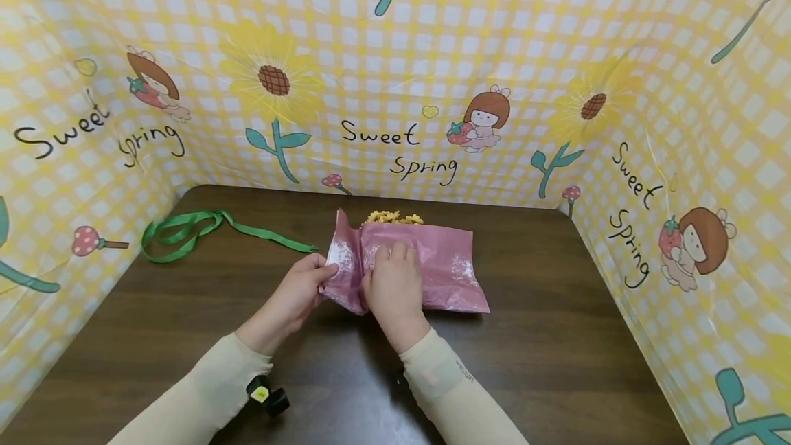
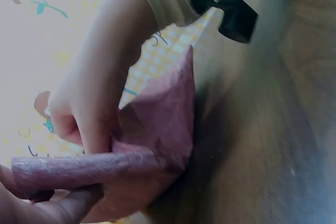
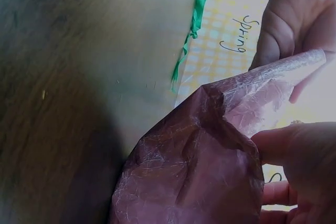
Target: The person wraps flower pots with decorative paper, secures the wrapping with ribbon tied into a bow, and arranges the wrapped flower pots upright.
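A sheet of pink wrapping paper (image 1: 448, 259) with whitish scuffed patches lies on the dark table, its left part folded upright. Small yellow flower-like pieces (image 1: 395, 217) show past its far edge; whatever lies beneath the paper is hidden. My left hand (image 1: 298, 287) pinches the raised left edge between thumb and fingers. Over the middle of the paper, my right hand (image 1: 395, 287) holds the fold with curled fingers. In the right wrist view its thumb (image 3: 273, 145) meets the creased edge of the paper (image 3: 210, 177). The left wrist view shows the raised edge as a rounded roll (image 2: 89, 170).
A loosely looped green ribbon (image 1: 262, 231) lies at the back left, one end close to my left hand. Yellow checked cloth (image 1: 395, 74) with printed flowers and words walls in the table's back and sides. A black device (image 1: 267, 395) hangs at the left sleeve.
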`<state>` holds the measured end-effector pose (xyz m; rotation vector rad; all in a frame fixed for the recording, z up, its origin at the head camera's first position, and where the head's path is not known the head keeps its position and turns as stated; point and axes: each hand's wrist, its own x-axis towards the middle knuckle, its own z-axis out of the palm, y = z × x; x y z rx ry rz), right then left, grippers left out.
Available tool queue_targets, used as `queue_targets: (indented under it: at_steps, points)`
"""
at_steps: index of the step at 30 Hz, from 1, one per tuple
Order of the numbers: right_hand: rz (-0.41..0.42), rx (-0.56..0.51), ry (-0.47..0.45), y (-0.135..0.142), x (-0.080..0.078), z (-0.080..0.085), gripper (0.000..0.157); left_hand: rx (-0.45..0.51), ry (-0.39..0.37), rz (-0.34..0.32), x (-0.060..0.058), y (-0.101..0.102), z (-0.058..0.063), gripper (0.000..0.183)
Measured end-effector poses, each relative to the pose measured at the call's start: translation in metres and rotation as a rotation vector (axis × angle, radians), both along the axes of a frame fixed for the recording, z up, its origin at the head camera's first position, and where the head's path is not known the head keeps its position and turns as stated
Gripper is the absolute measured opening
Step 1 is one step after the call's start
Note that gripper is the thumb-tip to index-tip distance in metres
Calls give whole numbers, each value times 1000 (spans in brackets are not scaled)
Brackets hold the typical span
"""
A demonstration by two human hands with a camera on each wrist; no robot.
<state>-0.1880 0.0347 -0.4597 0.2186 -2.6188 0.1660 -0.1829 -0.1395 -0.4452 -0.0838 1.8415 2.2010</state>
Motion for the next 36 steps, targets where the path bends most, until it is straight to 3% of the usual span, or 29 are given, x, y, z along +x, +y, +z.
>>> queue_targets:
  at_steps: [8,12,21,28,36]
  points:
    - [48,-6,24,10,0,0,27,-123,23,4,-6,15,9,20]
    - [73,-63,7,17,-1,1,27,-188,37,-22,-8,21,14,17]
    - [91,-109,-47,24,-3,3,30,-251,71,-58,-9,29,22,14]
    - [114,-116,-34,24,-3,3,29,-329,83,-62,-12,27,21,15]
    - [160,-120,-13,24,-2,2,25,-431,156,-59,-13,21,25,17]
